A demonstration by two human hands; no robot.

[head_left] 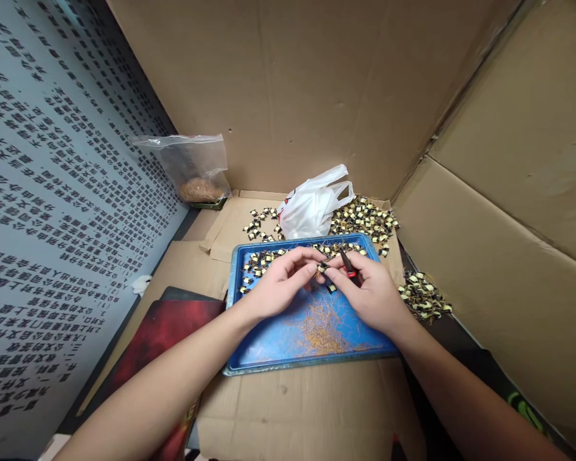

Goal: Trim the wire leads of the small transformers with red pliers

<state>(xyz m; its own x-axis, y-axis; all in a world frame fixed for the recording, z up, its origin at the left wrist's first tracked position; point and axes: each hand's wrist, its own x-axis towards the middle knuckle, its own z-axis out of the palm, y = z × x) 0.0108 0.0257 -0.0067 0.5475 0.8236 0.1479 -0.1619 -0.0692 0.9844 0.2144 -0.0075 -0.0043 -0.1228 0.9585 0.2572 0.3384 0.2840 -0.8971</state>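
Observation:
Over the blue tray (264,358), my left hand (281,282) is closed, pinching a small wire-wound coil (322,267) with yellow tape and copper leads between thumb and fingers. My right hand (379,294) meets it there, thumb and finger at the coil's other side. Tucked in that same right hand is a black and red pair of wire snips (349,266); its jaws are partly hidden, so the kind is not certain. More yellow and black coils (264,257) lie along the tray's far side. Copper wire clippings (324,330) are heaped on the tray's near half.
Behind the tray stands a white plastic bag (310,208), with a pile of coils (367,219) to its right. Another coil pile (423,296) sits right of the tray. A clear zip bag (199,169) is at back left. Cardboard walls (317,83) enclose the back and right.

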